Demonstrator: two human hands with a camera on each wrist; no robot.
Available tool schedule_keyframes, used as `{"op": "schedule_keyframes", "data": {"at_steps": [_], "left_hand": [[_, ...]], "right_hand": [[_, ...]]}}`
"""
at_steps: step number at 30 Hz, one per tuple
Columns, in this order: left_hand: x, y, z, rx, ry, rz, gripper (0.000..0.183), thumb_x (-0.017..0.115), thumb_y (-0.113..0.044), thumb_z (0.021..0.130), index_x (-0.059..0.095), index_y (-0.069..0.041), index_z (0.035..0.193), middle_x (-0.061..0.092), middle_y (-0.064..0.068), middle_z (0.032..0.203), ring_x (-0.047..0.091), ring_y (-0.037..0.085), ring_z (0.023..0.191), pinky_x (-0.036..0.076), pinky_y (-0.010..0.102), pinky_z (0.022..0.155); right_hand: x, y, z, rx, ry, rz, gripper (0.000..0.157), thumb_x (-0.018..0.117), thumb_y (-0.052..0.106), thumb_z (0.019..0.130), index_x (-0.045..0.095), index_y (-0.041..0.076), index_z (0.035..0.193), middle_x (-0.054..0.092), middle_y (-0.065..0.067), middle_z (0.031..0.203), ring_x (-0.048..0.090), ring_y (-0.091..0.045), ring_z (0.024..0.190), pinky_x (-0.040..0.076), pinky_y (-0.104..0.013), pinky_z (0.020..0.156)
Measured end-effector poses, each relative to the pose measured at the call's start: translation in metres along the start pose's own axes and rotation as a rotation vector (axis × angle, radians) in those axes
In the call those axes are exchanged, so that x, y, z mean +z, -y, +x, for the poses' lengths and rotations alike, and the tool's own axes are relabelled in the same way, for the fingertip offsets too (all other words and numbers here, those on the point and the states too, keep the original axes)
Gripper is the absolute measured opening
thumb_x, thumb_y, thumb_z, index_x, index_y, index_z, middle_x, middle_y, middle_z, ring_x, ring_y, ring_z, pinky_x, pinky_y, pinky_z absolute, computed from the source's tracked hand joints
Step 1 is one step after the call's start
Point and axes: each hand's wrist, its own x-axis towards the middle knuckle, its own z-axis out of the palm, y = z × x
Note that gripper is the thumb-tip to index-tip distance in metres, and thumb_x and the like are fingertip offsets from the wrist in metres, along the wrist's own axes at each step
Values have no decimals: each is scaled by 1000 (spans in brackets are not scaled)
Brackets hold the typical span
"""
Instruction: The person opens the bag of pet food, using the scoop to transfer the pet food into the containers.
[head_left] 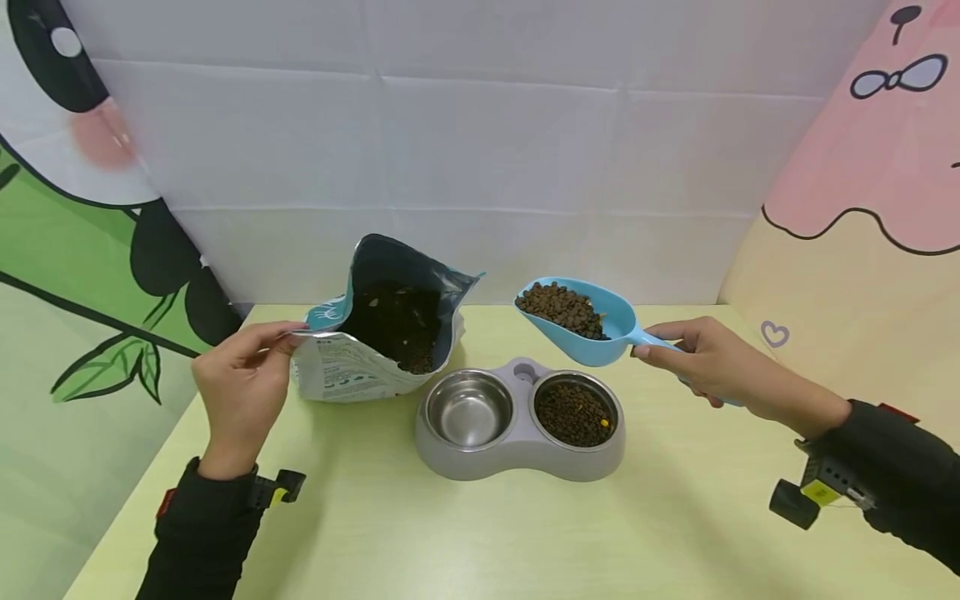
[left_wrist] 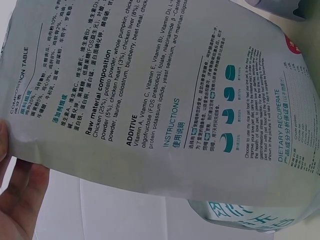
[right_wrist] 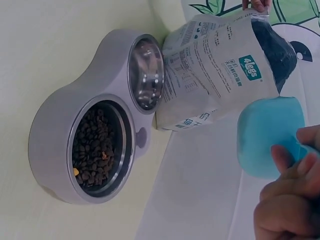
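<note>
My left hand [head_left: 243, 383] pinches the top edge of a pet food bag [head_left: 352, 367], whose mouth gapes toward me with brown kibble [head_left: 416, 354] down inside. In the left wrist view the bag's printed back [left_wrist: 165, 100] fills most of the picture. My right hand [head_left: 712, 362] grips the handle of a light blue scoop [head_left: 592, 350], heaped with brown kibble [head_left: 562, 308]. The scoop hangs in the air beyond a grey double pet bowl [head_left: 517, 462]. Its left steel bowl [head_left: 470, 408] holds nothing; kibble [head_left: 573, 412] lies in the right one, with a yellow bit on top.
All of it stands on a pale yellow table [head_left: 480, 542]. Behind hangs a creased white cloth [head_left: 495, 150], with cartoon-printed cloth [head_left: 862, 275] on the right and more on the left. The bag stands close behind the double bowl's left end.
</note>
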Motion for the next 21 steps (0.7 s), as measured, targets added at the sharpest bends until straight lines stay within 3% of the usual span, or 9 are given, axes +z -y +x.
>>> {"op": "schedule_keyframes", "data": {"at_steps": [21], "left_hand": [[-1, -1, 0, 14, 2, 3, 17, 65, 5, 76, 69, -6, 88, 66, 11, 83, 59, 5, 75, 46, 12, 68]], "right_hand": [[27, -12, 21, -45, 142, -17, 23, 56, 36, 88, 61, 26, 108, 25, 0, 54, 23, -13, 41, 21, -26, 35]]}}
